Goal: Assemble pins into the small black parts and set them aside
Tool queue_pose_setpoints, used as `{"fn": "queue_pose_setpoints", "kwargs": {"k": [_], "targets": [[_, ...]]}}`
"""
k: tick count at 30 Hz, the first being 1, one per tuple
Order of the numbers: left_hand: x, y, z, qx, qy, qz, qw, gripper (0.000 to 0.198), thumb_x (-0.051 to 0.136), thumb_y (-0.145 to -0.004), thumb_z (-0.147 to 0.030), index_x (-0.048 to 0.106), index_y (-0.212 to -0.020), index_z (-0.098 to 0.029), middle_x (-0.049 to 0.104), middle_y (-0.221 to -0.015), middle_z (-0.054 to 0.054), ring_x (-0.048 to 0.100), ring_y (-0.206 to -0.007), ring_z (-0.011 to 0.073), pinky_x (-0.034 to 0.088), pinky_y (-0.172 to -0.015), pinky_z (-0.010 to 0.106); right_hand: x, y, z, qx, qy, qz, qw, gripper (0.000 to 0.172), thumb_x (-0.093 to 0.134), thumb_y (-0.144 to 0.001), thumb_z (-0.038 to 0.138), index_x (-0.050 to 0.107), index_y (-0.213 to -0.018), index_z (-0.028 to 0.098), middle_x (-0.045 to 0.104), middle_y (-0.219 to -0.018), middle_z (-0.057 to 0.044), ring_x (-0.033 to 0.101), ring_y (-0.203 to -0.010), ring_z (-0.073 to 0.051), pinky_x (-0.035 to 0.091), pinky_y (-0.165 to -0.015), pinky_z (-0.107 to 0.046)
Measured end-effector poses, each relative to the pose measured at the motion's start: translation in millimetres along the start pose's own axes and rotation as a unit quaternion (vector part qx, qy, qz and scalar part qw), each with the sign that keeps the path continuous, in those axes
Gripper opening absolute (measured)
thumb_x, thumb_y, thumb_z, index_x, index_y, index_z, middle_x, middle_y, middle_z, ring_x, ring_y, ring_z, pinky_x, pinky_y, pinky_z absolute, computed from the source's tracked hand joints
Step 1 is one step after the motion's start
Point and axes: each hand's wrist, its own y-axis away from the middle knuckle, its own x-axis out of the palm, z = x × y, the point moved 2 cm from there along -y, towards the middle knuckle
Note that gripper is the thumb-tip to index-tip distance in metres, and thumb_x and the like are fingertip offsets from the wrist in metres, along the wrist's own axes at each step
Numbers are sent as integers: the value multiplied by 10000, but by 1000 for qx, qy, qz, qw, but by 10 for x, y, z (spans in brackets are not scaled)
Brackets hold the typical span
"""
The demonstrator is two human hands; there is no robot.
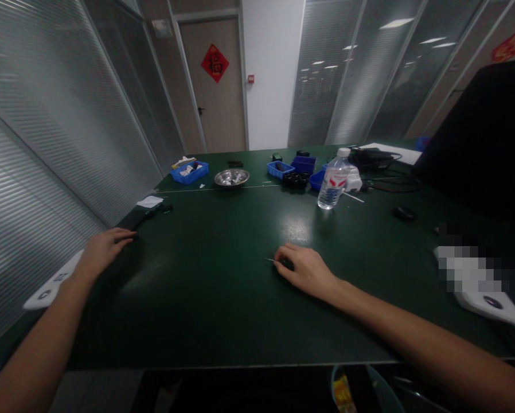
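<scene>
Over the right-middle of the green table (206,310), my right hand (304,268) is closed around a small black-handled screwdriver (287,264). Its thin metal shaft points left from between the fingertips. At the table's left side, my left hand (102,249) pinches a small dark object (133,236) whose kind I cannot make out. Beyond that hand lie a flat black item (132,218), a white paper (149,201) and a small black piece (167,209). The two hands are well apart.
Toward the back stand a metal dish (231,179), a blue tray (191,173), another blue tray (280,168) and a water bottle (334,179). Black cables (390,180), a mouse (404,213) and a monitor (485,137) are on the right. White devices (483,287) flank both sides.
</scene>
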Motion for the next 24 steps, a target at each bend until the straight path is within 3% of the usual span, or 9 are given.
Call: {"fn": "queue_pose_setpoints", "kwargs": {"k": [10, 15, 24], "targets": [[-71, 29, -213, 31, -58, 28, 997, 449, 426, -922, -237, 709, -1258, -141, 649, -1358, 106, 640, -1137, 278, 467, -1011, 385, -8, 7, -2, 0, -4, 3, 1000, 167, 570, -977, 340, 676, -1023, 219, 660, -985, -32, 594, -732, -139, 403, -626, -267], [-101, 76, -287, 23, -66, 9, 997, 462, 394, -961, -298, 700, -1274, -149, 674, -1301, 112, 658, -1073, 302, 494, -942, 417, 22, 9, -26, -5, 4, -4, 1000, 150, 584, -969, 335, 676, -1019, 228, 661, -989, -24, 606, -753, -147, 419, -650, -277], [-23, -35, -147, 8, -31, 3, 999, 433, 423, -944, -329, 757, -1127, -123, 664, -1315, 124, 619, -1183, 291, 464, -1025, 402, 7, 14, -17, -8, 2, -4, 1000, 148, 582, -972, 326, 679, -1022, 227, 666, -988, -28, 618, -768, -150, 434, -674, -279]]}}
